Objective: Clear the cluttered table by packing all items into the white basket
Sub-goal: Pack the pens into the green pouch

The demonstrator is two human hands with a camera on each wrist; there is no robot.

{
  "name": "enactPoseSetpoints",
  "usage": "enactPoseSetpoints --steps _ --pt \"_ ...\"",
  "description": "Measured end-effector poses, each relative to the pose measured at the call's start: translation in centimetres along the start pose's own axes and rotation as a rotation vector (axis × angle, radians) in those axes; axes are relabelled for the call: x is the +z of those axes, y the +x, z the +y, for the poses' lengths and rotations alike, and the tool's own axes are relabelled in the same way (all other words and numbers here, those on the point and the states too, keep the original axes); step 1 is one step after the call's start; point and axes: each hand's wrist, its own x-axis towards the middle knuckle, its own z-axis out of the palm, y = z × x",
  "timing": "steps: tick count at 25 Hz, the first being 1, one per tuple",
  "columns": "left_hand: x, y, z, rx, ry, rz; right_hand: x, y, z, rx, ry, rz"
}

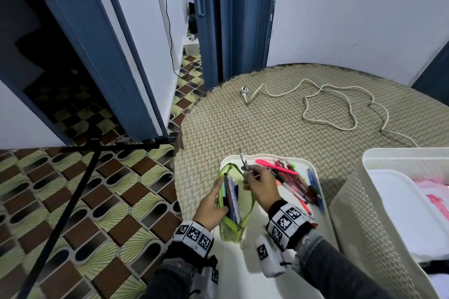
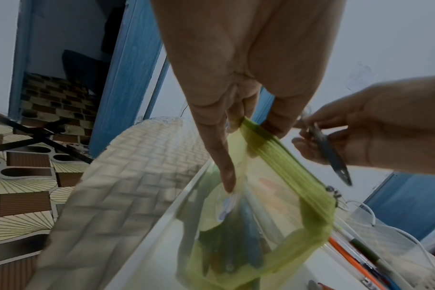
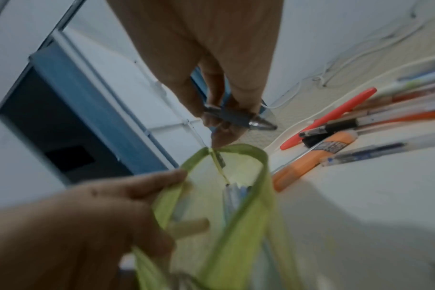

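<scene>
Left grip (image 1: 211,206): fingers and thumb pinch the near-left rim of the green pencil pouch (image 1: 232,204), holding its mouth open; left wrist view shows a finger laid down the outside of the clear pouch wall and the thumb on the zip edge. Right grip (image 1: 261,189): fingers curled round a small metal tool (image 1: 245,164), likely a nail clipper or compass, hard to tell through blur; held just above the far end of the pouch mouth, not inside it.

Pouch stands on the white tray (image 1: 272,257), mouth up, zip fully open. Inside: a ruler and several pens, upright, packed close.

Loose pens (image 1: 297,182) lie in a heap on the tray's far-right part, just beside the right grip: a pink highlighter on top, red, blue and green barrels beneath. An orange highlighter shows in the right wrist view next to the pouch.

White basket (image 1: 379,204) sits at the right of the desk (image 1: 267,124), touching or nearly touching the tray's right edge. It already holds a white lid-like piece and something pink.

White power cord (image 1: 315,104) with plug lies looped on the far part of the desk, well apart from the tray.
</scene>
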Motion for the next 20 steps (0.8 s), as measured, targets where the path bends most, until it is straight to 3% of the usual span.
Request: enactPoseSetpoints --steps 3,7,10,13,17,20 --pt "0.1 0.2 -1.6 0.005 -0.080 0.006 0.2 0.5 -0.6 -0.039 0.071 0.077" --pt "-0.4 -0.6 -0.8 -0.029 -0.103 0.025 1.7 -0.1 1.3 0.092 -0.284 -0.201" --pt "-1.6 -0.9 -1.3 -0.062 -0.083 0.040 0.9 -0.4 1.9 0.020 -0.254 -0.014" --pt "-2.7 -1.2 -2.4 -0.081 -0.104 0.088 -0.5 -0.7 3.4 0.092 -0.226 0.126" --pt "-3.5 -1.7 -3.4 -0.104 -0.140 0.112 0.5 -2.6 6.8 0.283 -0.271 -0.109" --pt "-4.3 -2.1 -4.0 -0.097 -0.116 0.129 2.0 -4.0 7.8 0.278 -0.288 -0.132"
